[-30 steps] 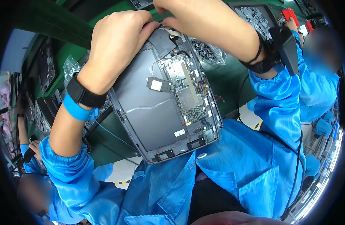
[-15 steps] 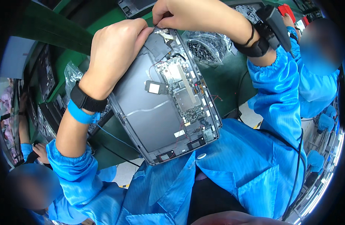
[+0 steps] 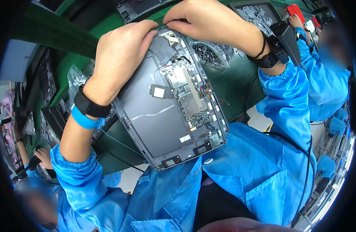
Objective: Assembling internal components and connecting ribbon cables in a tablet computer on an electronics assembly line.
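Note:
An opened dark grey tablet or laptop housing [image 3: 154, 131] lies tilted in front of me, its near end against my blue smock. A circuit board [image 3: 187, 92] runs along its right side. A small black part with a white label [image 3: 161, 91] rests in the middle, above a pale ribbon cable [image 3: 153, 112]. At the far edge my left hand [image 3: 122, 58] is closed, thumb and fingers pinched at the corner. Just right of it, my right hand [image 3: 201, 17] pinches at the same edge. Whatever is between the fingertips of either hand is too small or hidden to make out.
Beyond the housing to the right lies a clear bag of small black parts [image 3: 213, 53], with a tray of grey parts [image 3: 257, 17] behind it. Dark panels [image 3: 48, 77] stand at the left on the green bench [image 3: 240, 91]. Co-workers in blue sit on both sides.
My right hand has shifted slightly right, and its fingertips have drawn a little apart from the left hand's. The housing stays in place.

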The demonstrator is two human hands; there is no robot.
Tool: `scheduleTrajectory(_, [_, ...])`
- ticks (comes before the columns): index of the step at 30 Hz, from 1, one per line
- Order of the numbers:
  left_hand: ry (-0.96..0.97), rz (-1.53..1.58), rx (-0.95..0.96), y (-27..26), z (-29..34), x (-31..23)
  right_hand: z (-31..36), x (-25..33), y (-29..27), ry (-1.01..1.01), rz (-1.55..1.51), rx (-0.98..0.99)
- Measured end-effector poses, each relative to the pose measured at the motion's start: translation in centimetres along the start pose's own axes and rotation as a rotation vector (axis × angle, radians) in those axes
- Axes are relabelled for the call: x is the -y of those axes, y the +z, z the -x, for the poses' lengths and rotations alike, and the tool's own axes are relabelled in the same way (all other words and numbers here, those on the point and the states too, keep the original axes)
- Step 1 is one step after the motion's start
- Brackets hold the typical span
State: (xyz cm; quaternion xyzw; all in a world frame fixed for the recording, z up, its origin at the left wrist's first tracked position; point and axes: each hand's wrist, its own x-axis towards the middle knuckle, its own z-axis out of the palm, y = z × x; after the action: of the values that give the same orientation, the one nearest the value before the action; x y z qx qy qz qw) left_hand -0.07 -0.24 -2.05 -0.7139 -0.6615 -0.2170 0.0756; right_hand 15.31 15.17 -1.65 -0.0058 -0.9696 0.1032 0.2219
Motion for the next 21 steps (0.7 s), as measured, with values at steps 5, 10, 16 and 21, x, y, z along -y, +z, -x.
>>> scheduleTrajectory(5, [-0.032, 0.255, -0.062, 0.6, 0.1, 0.0, 1.7, 3.2, -1.8, -0.050, 0.229, -0.181])
scheduleTrajectory(10, [-0.171, 0.525, 0.019, 0.9, 0.3, 1.1, 4.4, 5.6, 0.7, 0.034, 0.174, -0.212])
scheduleTrajectory(16, [-0.255, 0.613, 0.042, 1.0, 0.4, 0.9, 4.8, 5.6, 1.2, 0.089, 0.164, -0.227])
scheduleTrajectory(21, [-0.290, 0.606, 0.048, 1.0, 0.4, 0.9, 4.8, 5.6, 1.5, 0.103, 0.175, -0.210])
